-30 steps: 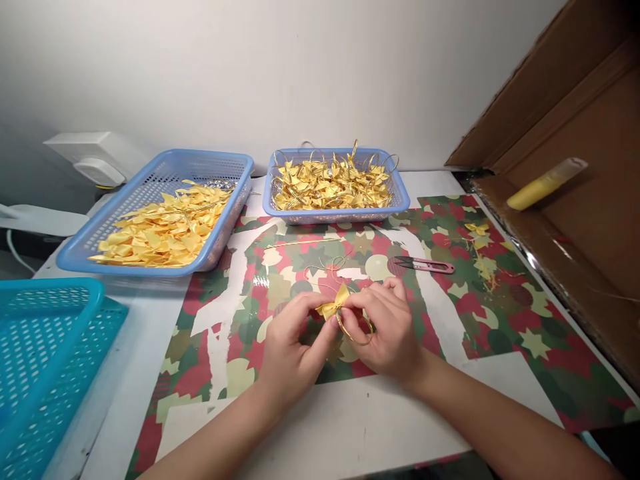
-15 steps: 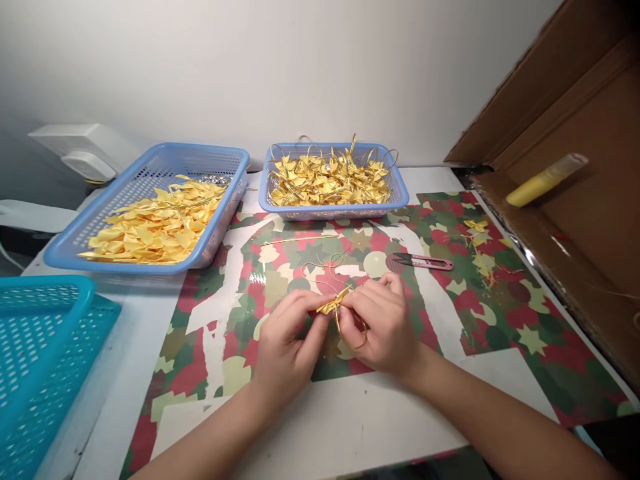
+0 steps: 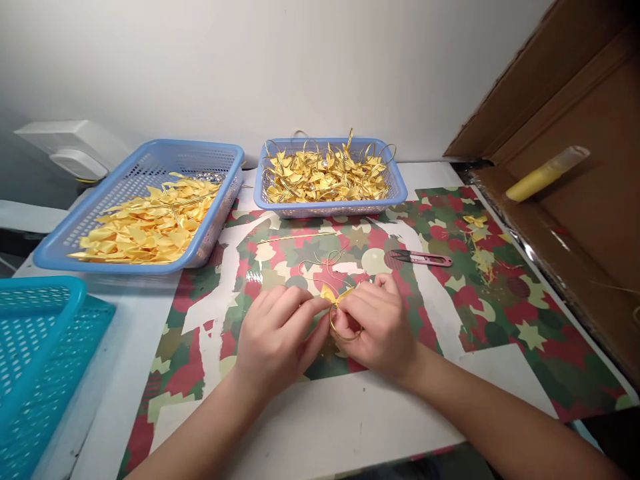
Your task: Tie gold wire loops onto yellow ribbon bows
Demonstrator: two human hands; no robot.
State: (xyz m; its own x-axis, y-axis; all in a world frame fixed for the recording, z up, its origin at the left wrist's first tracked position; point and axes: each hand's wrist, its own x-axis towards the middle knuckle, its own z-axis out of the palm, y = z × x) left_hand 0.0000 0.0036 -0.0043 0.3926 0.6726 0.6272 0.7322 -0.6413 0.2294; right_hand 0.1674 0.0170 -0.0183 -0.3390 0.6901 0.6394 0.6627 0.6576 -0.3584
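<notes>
A small yellow ribbon bow (image 3: 329, 293) is pinched between my two hands, low over the patterned sheet. My left hand (image 3: 280, 333) has its thumb and forefinger closed at the bow's left side; the fingertips partly hide it. On the other side my right hand (image 3: 377, 323) grips the bow's middle, and a loop of gold cord (image 3: 334, 327) hangs from there around the fingertips. Just beyond the hands, loose thin thread (image 3: 327, 261) lies curled on the sheet. Thread snips (image 3: 423, 258) with a pink handle rest to the right of it.
A blue basket (image 3: 273, 208) at the back holds finished-looking bows with cord loops. Yellow ribbon pieces fill another blue basket (image 3: 43, 257) at left. Nearer stands a teal basket (image 3: 75, 293). Cardboard (image 3: 565, 127) with a yellow tube (image 3: 545, 177) borders the right, beside thread scraps (image 3: 484, 260).
My left hand has shifted slightly left, its fingers curling in more. The bow has turned so its yellow tips point up, and the cord loop now hangs more to the left.
</notes>
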